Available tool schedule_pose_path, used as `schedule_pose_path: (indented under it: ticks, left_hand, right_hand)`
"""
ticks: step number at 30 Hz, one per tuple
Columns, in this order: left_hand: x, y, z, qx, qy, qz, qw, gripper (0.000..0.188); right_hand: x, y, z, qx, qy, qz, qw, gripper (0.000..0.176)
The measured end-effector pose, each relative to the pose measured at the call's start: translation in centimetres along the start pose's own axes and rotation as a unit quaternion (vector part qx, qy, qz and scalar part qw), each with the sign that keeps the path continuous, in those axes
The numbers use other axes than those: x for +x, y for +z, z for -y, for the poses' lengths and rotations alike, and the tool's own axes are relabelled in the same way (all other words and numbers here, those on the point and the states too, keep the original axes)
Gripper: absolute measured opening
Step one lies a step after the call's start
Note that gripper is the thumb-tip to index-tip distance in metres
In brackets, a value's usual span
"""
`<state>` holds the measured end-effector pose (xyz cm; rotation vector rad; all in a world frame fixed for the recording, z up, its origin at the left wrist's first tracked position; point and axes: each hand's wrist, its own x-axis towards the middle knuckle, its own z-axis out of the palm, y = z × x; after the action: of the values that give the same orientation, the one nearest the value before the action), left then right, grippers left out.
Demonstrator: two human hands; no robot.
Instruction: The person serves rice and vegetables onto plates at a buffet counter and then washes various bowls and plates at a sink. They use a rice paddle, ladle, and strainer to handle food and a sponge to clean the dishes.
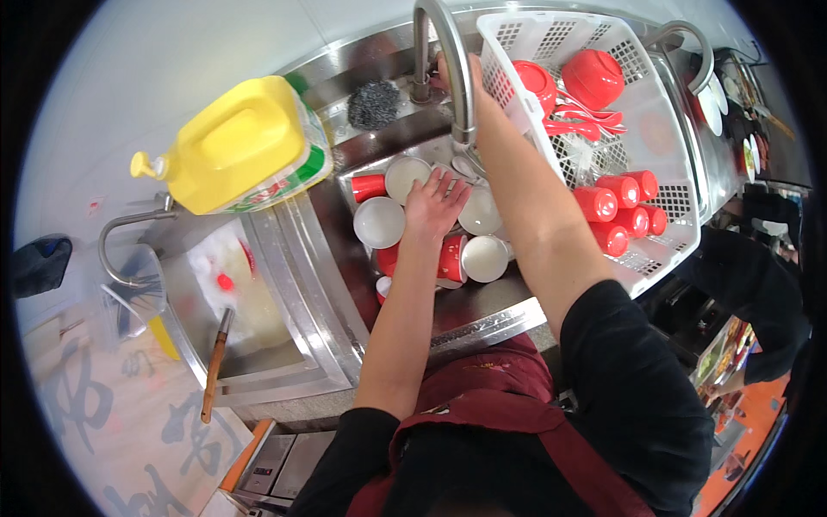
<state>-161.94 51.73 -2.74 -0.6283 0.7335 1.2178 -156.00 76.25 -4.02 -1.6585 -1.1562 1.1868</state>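
My left hand (434,201) is spread, palm down, over white bowls in the middle sink; it seems to hold nothing. Around it lie a white bowl (379,222), another white bowl (484,259), a red cup (368,188), more red and white dishes, and white spoons (464,167). My right hand (460,70) reaches to the base of the steel faucet (464,84). The spout partly hides it, so whether its fingers grip anything does not show. A dark metal scouring pad (374,105) sits on the ledge left of the faucet.
A white plastic basket (549,145) at the right holds red bowls, spoons and several red cups. Left stands a yellow detergent jug (239,145). The left sink (258,349) holds foamy water and a wooden-handled utensil (213,375). At far right another person (749,278) is at work.
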Motion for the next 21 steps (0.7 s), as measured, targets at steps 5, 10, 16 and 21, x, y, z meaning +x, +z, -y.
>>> schedule_pose_path:
  ticks: [5,10,16,21]
  left_hand:
    - [7.4,-0.8,2.9,0.115,0.058,0.011,0.992,0.03]
    - [11.9,-7.2,3.6,0.203,-0.021,0.17,0.964,0.025]
    - [15.3,-14.5,3.1,0.195,-0.035,0.192,0.961,0.03]
    - [13.5,-16.3,1.8,0.156,0.008,0.209,0.965,0.035]
  right_hand:
    - [-8.8,-2.4,-1.2,0.066,-0.035,-0.095,0.993,0.035]
    - [-25.6,-7.6,-5.3,0.286,0.194,-0.054,0.937,0.03]
    - [-20.9,1.0,-8.3,0.59,0.452,-0.015,0.669,0.019]
    - [-19.1,-2.1,-7.3,0.458,0.386,0.096,0.795,0.013]
